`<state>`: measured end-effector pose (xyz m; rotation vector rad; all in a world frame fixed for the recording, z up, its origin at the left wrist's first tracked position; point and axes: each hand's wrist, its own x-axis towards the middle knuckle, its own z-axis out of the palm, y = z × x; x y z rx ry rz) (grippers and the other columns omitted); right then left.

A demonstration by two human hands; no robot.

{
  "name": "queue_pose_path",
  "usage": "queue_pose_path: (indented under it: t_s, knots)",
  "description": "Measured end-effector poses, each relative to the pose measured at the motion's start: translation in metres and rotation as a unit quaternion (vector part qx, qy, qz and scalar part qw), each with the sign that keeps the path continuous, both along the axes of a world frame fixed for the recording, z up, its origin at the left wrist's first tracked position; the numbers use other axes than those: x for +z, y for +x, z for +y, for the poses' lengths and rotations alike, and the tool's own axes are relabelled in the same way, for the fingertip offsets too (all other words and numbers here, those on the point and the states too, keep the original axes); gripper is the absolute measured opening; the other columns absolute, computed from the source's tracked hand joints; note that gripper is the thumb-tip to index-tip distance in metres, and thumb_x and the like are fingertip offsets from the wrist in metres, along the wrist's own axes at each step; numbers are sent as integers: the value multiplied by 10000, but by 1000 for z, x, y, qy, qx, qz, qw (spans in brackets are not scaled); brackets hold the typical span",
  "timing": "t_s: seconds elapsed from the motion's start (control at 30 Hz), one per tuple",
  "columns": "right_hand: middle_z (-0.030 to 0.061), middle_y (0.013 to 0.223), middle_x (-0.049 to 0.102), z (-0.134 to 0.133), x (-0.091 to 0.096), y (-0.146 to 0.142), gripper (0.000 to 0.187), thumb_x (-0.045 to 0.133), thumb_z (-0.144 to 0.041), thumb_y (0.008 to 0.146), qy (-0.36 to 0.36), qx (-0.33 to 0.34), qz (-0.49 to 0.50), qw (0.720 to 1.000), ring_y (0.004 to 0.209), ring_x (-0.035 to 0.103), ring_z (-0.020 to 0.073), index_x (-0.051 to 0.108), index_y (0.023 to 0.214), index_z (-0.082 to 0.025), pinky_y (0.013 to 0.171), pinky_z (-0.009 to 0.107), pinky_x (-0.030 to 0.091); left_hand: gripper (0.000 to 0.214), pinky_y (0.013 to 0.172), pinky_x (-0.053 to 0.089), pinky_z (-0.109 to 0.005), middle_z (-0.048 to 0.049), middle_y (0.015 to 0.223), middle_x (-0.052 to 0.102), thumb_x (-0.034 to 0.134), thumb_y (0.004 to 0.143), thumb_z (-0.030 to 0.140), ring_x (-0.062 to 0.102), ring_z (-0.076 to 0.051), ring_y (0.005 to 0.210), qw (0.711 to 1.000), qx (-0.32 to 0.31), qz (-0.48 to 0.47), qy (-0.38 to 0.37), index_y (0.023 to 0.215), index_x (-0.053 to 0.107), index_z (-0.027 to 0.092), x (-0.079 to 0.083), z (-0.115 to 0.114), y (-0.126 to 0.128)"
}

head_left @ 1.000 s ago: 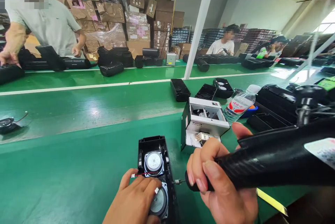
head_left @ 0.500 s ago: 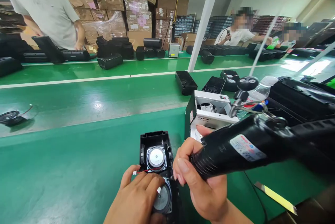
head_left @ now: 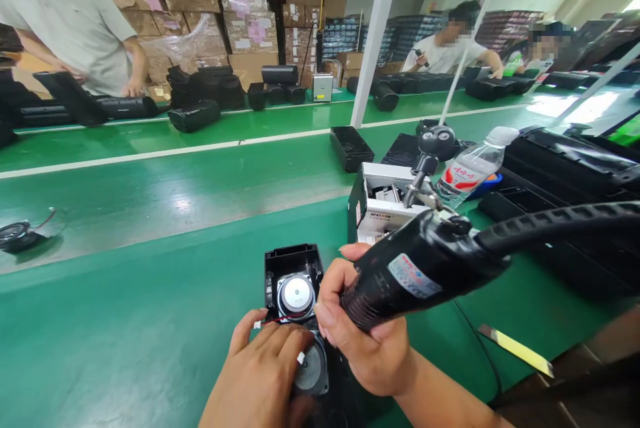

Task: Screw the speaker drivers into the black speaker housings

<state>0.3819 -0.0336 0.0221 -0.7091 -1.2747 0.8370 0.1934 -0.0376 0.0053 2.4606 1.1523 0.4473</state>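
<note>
Right at the bottom edge, the left hand (head_left: 260,381) lies flat with fingers spread over the open black speaker housing (head_left: 300,321), fingertips pressing on the lower speaker driver (head_left: 313,369); it's holding things down, not gripping anything. The housing lies on its back on the green work surface (head_left: 125,321) and has two round drivers in it, the upper speaker driver (head_left: 296,295) fully in view, with a thin red wire (head_left: 280,320) crossing between them. The right hand (head_left: 367,338) is wrapped tight around the black electric screwdriver (head_left: 415,275), which slants down toward the housing's right edge; the tip is hidden behind the fingers, so can't tell what it's touching. Its thick cable (head_left: 560,218) runs off to the right.

Just behind the screwdriver sits a small white box (head_left: 380,211), open on top, partly blocked by the tool, with some small parts inside I can't make out. Beside it is a tilted water bottle (head_left: 473,165), then black trays (head_left: 565,161) stacked on the right. A loose speaker driver (head_left: 17,236) sits far left on the conveyor belt (head_left: 165,195). Farther back there's a black speaker case (head_left: 351,148), a white post (head_left: 375,38), more black cases, people working the line, and stacked cardboard boxes (head_left: 240,8).
</note>
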Motion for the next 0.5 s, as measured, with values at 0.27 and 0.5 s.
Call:
queue_pose_path:
  t_s: [0.27,0.5]
  knots:
    - [-25,775,550,1,13,0,282,684,-181,957,22,-18,-68,997,652,538,181,513,1157,-283,527,308,446,596,1109,525,-564,56,1193,817,700,668,118,795,-294,1074,995,-62,47,66,1221,660,335,-9,10,-9]
    - [-59,782,577,6,8,-5,272,723,-258,981,24,-6,-44,999,644,575,148,528,1166,-298,627,276,588,556,1070,542,-551,7,1226,815,732,680,177,796,-306,1088,986,-59,72,137,1218,652,294,-13,10,-6]
